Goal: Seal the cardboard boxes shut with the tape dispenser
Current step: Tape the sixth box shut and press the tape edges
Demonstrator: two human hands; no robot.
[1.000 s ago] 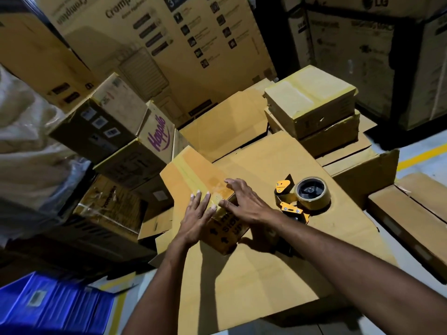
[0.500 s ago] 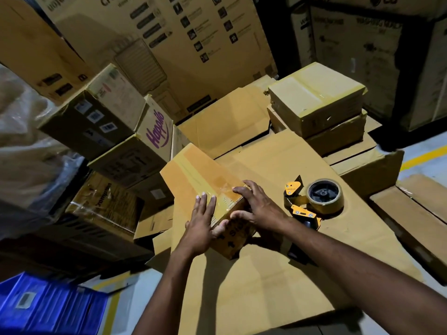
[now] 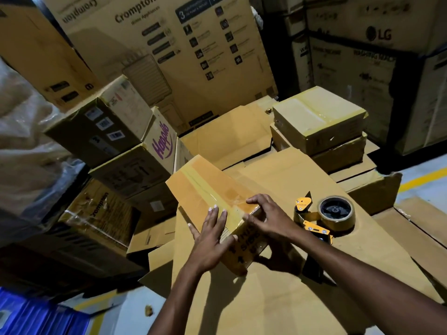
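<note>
**Work surface and surroundings, head view.** A flattened cardboard sheet [image 3: 278, 305] serves as the work surface. It is laid over low cartons, with pale floor visible at its edges. A small box [image 3: 208, 187] lies tilted on the sheet, its far end raised, and a strip of glossy tape runs along its top. The left hand [image 3: 210, 238] is laid flat on the near end of the box top, with the fingers straight and together. The right hand [image 3: 271, 218] is arched over the near right corner, with bent fingers on the top and the thumb at the edge, so the corner is gripped. The tape dispenser [image 3: 321, 218], yellow with a brown roll, rests unheld on the sheet just beside the right hand. Behind it, two taped boxes [image 3: 319, 122] are stacked, and an open carton [image 3: 229, 139] stands to their left. The background is closed off by tall appliance cartons marked Crompton [image 3: 169, 56] and LG [image 3: 362, 27]. A box with purple lettering [image 3: 162, 141] is seen at left, next to a plastic-wrapped bundle [image 3: 24, 146]. A blue crate [image 3: 36, 317] occupies the lower left corner, and a yellow floor line [image 3: 420, 180] is painted at right.
</note>
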